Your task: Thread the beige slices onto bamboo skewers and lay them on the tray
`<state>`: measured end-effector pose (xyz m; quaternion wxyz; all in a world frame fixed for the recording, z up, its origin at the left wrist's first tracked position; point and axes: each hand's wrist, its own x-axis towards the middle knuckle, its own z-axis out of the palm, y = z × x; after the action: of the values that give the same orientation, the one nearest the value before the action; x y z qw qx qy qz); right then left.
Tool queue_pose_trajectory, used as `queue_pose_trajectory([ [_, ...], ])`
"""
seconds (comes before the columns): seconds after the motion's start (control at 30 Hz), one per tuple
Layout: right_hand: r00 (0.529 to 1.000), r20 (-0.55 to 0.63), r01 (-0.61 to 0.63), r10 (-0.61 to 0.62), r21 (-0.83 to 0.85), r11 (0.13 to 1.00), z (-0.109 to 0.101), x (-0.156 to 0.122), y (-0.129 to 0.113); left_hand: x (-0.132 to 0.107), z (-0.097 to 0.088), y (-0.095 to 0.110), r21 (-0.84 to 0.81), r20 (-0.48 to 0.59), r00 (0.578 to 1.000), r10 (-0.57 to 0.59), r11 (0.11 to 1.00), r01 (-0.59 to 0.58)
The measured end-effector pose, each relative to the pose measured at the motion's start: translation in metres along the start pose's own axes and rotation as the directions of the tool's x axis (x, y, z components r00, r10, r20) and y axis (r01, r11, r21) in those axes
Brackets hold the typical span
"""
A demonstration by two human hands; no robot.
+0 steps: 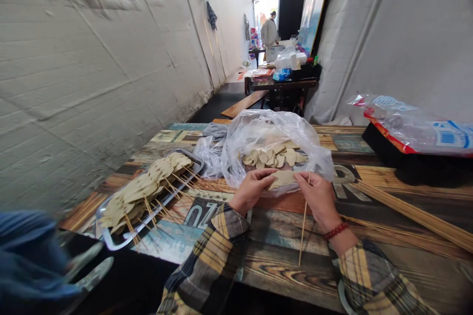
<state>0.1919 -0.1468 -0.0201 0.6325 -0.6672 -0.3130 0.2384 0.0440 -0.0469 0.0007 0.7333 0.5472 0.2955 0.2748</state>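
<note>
Both hands hold work just before the plastic bag [273,133]: left hand [251,189] pinches a thin, floppy-looking tofu slice [283,178] by its edge, right hand [320,197] grips a light, stiff bamboo skewer [303,226] near its top.

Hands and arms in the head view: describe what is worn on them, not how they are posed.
Both hands, the left hand and the right hand, are bare, with no gloves. Both forearms wear long plaid sleeves in dark grey, yellow and tan checks, loose at the cuffs. A dark red beaded bracelet circles the right wrist. No rings or watch are visible.

2 hands [284,194] close together, pinching
</note>
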Motion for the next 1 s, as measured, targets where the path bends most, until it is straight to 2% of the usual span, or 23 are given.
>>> queue_pose_trajectory([
  [0.1, 0.999, 0.025, -0.048, 0.045, 0.119, 0.992, 0.003, -0.002, -0.005, 0.000, 0.000, 0.000, -0.074, -0.017, 1.000, -0.016, 0.997, 0.015],
  [0.27, 0.998, 0.019, -0.069, 0.067, 0.180, 0.981, 0.000, -0.004, -0.008, 0.005, -0.003, -0.003, -0.064, -0.091, 0.996, 0.022, 0.998, -0.028],
  [0.4, 0.996, 0.008, -0.085, 0.085, 0.225, 0.971, -0.004, -0.003, -0.010, 0.010, -0.009, -0.007, 0.092, -0.200, 0.970, 0.136, 0.989, -0.119],
  [0.5, 0.994, 0.066, -0.107, 0.093, 0.251, 0.962, -0.004, -0.005, -0.014, 0.013, -0.012, -0.007, 0.273, -0.175, 0.956, 0.236, 0.944, -0.183],
  [0.63, 0.984, 0.158, -0.128, 0.088, 0.268, 0.955, 0.000, -0.009, -0.017, 0.011, -0.009, -0.002, 0.425, -0.161, 0.900, 0.406, 0.851, -0.308],
  [0.7, 0.974, 0.215, -0.137, 0.078, 0.274, 0.952, 0.001, -0.010, -0.015, 0.006, -0.005, 0.002, 0.377, -0.147, 0.915, 0.375, 0.877, -0.299],
  [0.77, 0.964, 0.259, -0.138, 0.064, 0.278, 0.951, 0.001, -0.010, -0.013, 0.000, 0.001, 0.007, 0.272, -0.082, 0.960, 0.268, 0.933, -0.237],
  [0.83, 0.963, 0.263, -0.127, 0.051, 0.280, 0.952, 0.002, -0.010, -0.010, -0.006, 0.005, 0.011, 0.170, 0.005, 0.987, 0.162, 0.972, -0.160],
  [0.93, 0.970, 0.238, -0.107, 0.039, 0.279, 0.954, 0.003, -0.008, -0.009, -0.010, 0.009, 0.012, 0.079, 0.095, 0.994, 0.059, 0.995, -0.067],
  [1.0, 0.975, 0.222, -0.084, 0.027, 0.251, 0.964, 0.003, -0.008, -0.010, -0.010, 0.009, 0.011, 0.052, 0.094, 0.995, 0.028, 0.998, -0.033],
])
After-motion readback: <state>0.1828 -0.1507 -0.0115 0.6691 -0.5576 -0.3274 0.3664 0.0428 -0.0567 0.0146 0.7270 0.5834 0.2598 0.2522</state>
